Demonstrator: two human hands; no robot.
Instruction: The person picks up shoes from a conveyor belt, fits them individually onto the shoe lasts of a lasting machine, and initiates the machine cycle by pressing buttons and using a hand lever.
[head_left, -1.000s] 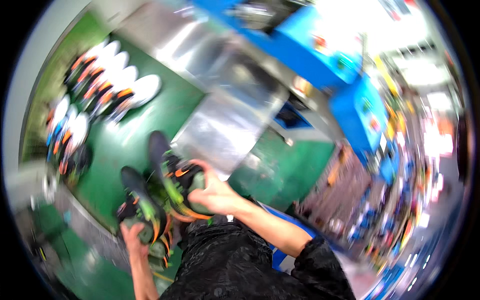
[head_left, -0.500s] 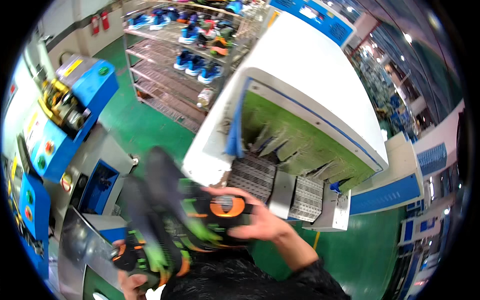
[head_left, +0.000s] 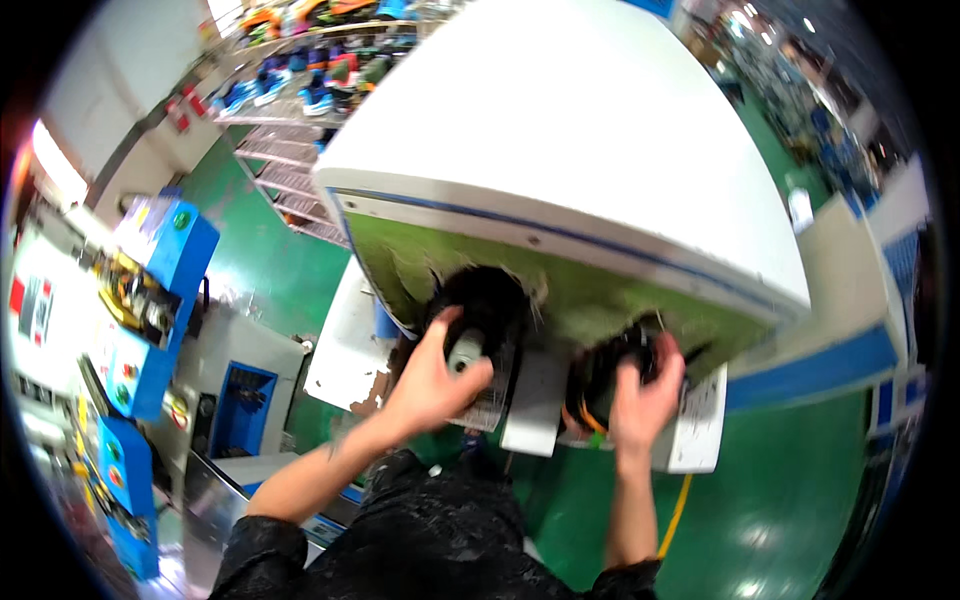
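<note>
Two dark shoes are partly inside the white machine, under its green curtain. On the left, a black shoe [head_left: 488,305] has a grey plug-like piece [head_left: 465,354] at its near end. My left hand [head_left: 432,385] curls around that end, thumb and fingers on either side. The right shoe [head_left: 595,385] is black with orange and green marks at its near end. My right hand [head_left: 645,395] grips it with thumb and fingers. The curtain [head_left: 570,285] hides the far ends of both shoes.
The machine's white hood [head_left: 570,120] rises ahead, with a metal divider [head_left: 537,400] between the two bays. A rack [head_left: 285,150] of colourful shoes stands at the far left. Blue control boxes [head_left: 165,250] and a grey machine [head_left: 235,350] are on my left.
Both shoes, held at lower left before, have moved right and forward into the machine's bays. The curtain now hangs over them. My view has shifted closer to the machine.
</note>
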